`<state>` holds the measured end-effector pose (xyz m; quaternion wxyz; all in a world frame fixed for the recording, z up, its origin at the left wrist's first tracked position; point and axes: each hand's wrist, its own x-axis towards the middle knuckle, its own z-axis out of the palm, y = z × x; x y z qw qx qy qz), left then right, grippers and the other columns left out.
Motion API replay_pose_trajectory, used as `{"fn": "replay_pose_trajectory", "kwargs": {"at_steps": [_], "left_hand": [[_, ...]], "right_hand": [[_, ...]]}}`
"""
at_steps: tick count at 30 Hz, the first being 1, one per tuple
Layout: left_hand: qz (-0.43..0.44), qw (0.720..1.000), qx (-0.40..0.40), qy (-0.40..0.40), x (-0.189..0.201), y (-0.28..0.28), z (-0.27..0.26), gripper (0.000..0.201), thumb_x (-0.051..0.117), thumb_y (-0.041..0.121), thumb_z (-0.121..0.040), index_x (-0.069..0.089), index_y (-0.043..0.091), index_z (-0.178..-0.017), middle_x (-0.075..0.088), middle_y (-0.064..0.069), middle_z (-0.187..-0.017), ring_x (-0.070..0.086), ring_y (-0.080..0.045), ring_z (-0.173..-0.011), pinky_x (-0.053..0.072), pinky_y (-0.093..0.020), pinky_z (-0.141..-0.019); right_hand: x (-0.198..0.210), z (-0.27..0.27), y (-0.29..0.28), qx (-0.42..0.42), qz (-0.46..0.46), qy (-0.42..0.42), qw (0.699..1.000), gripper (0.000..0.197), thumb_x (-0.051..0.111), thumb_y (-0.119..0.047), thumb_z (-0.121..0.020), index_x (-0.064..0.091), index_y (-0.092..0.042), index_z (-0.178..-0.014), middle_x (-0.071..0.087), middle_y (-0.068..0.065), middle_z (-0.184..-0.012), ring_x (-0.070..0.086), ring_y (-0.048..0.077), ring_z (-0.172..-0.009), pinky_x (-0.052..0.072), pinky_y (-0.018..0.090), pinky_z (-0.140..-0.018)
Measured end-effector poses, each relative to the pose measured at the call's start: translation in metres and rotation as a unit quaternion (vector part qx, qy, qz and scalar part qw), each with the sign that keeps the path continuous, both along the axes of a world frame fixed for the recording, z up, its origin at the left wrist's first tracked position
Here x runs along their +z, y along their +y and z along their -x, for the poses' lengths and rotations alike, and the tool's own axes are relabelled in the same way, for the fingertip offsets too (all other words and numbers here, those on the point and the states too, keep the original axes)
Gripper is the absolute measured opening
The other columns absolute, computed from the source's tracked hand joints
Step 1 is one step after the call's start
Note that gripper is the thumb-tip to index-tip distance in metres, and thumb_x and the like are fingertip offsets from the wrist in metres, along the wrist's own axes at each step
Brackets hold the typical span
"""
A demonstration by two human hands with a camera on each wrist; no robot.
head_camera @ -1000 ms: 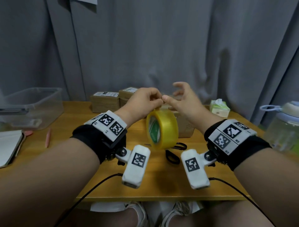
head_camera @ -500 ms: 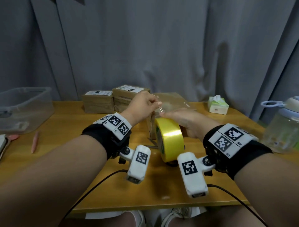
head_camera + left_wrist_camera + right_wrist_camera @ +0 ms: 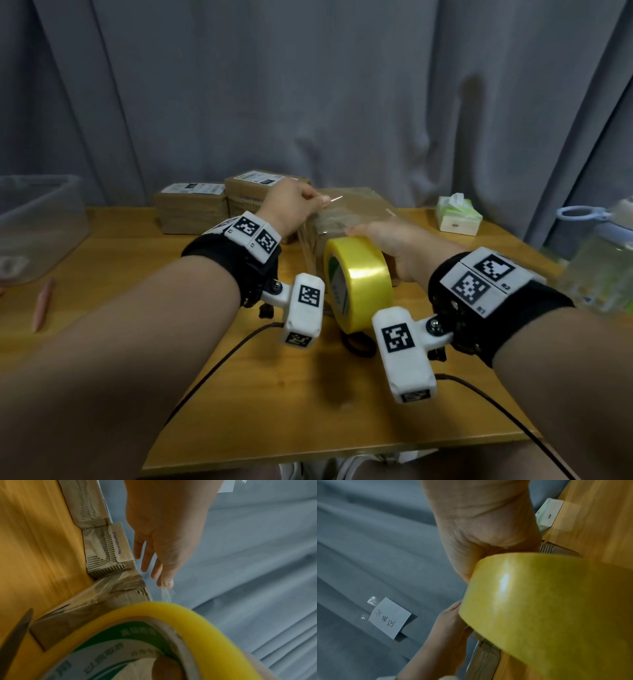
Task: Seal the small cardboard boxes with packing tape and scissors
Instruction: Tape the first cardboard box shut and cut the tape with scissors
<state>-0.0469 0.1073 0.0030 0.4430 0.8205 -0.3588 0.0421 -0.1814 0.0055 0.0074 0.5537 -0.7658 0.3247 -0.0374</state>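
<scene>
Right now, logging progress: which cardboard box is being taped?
The nearest brown cardboard box, under both hands beside the yellow tape roll; the two labelled boxes sit behind, untouched.

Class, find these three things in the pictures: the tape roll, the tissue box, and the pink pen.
tape roll (image 3: 368, 274): head view, on its shiny yellow outer band.
tissue box (image 3: 457, 219): head view, on its front face.
pink pen (image 3: 42, 303): head view, mid-shaft.

Black wristbands (image 3: 507, 308) carry white marker-printed camera units (image 3: 404, 353), black cables
</scene>
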Motion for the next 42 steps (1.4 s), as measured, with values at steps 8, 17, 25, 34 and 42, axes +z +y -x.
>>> {"fn": "replay_pose_trajectory", "kwargs": {"at_steps": [8,17,25,34,42], "left_hand": [[-0.006,1.000,0.011,0.002,-0.010,-0.004,-0.007,0.025,0.063,0.025,-0.090,0.071,0.006,-0.105,0.069,-0.007,-0.107,0.060,-0.019,-0.103,0.041,-0.021,-0.083],[-0.042,0.996,0.019,-0.071,-0.019,-0.010,-0.009,0.023,0.066,0.027,-0.087,0.073,0.008,-0.098,0.069,-0.005,-0.100,0.056,-0.011,-0.085,0.043,-0.022,-0.079],[-0.046,0.990,0.031,-0.127,-0.017,0.001,-0.014,0.030,0.060,0.025,-0.090,0.064,0.010,-0.116,0.057,-0.009,-0.118,0.055,-0.023,-0.110,0.042,-0.027,-0.095],[-0.283,0.943,-0.103,-0.144,-0.026,0.011,-0.005,0.047,0.009,0.043,-0.102,0.025,0.039,-0.146,0.017,0.010,-0.157,0.010,-0.013,-0.146,-0.003,-0.049,-0.117],[-0.139,0.988,0.029,0.066,-0.003,0.020,0.028,0.039,0.032,0.042,-0.100,0.051,0.014,-0.119,0.049,-0.014,-0.121,0.051,-0.031,-0.110,0.041,-0.037,-0.094]], "right_hand": [[0.005,-0.014,0.001,-0.006,0.023,0.030,0.999,0.017,0.061,-0.027,-0.092,0.051,-0.014,-0.086,0.056,0.007,-0.093,0.056,0.027,-0.092,0.046,0.035,-0.081],[-0.004,-0.015,-0.002,-0.004,0.015,0.036,0.999,0.027,0.062,-0.031,-0.091,0.054,-0.008,-0.105,0.057,0.011,-0.108,0.054,0.029,-0.111,0.043,0.041,-0.100],[-0.010,-0.016,-0.001,-0.008,-0.004,0.026,1.000,0.039,0.063,-0.031,-0.090,0.054,-0.006,-0.118,0.058,0.015,-0.123,0.055,0.031,-0.115,0.042,0.043,-0.103],[-0.010,-0.013,-0.001,-0.012,-0.032,-0.016,0.999,0.014,0.060,-0.027,-0.094,0.057,-0.014,-0.088,0.062,0.005,-0.087,0.060,0.020,-0.078,0.049,0.033,-0.075],[-0.020,-0.017,0.009,-0.036,-0.064,-0.041,0.996,0.045,0.064,-0.032,-0.089,0.054,-0.009,-0.126,0.058,0.012,-0.125,0.053,0.032,-0.120,0.042,0.048,-0.104]]}}
